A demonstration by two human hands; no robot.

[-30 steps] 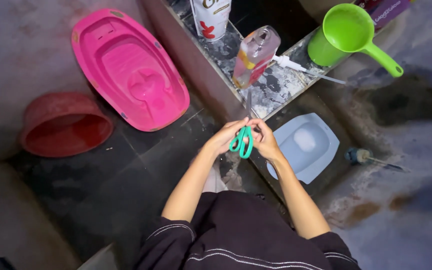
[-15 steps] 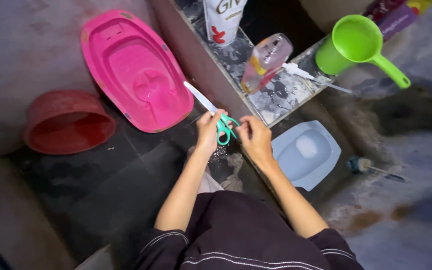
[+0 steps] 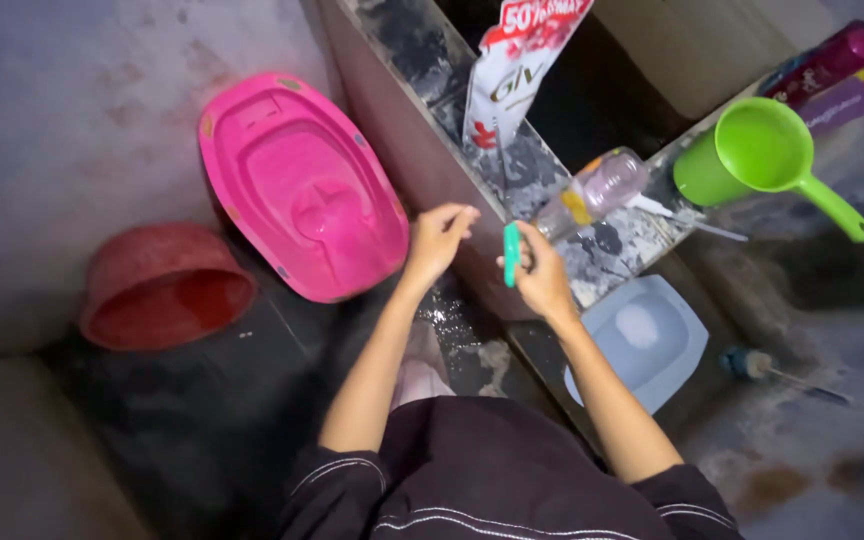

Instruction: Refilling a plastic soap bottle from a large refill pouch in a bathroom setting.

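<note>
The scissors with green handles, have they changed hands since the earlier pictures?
Yes. The scissors are now in the right hand, close to the tiled ledge; the left hand, nearer the pink tub, is empty.

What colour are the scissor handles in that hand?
Teal green scissor handles, in the right hand; head view.

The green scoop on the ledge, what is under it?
The green scoop sits on a green cup, whose inside is covered. Its handle sticks out over the floor.
</note>
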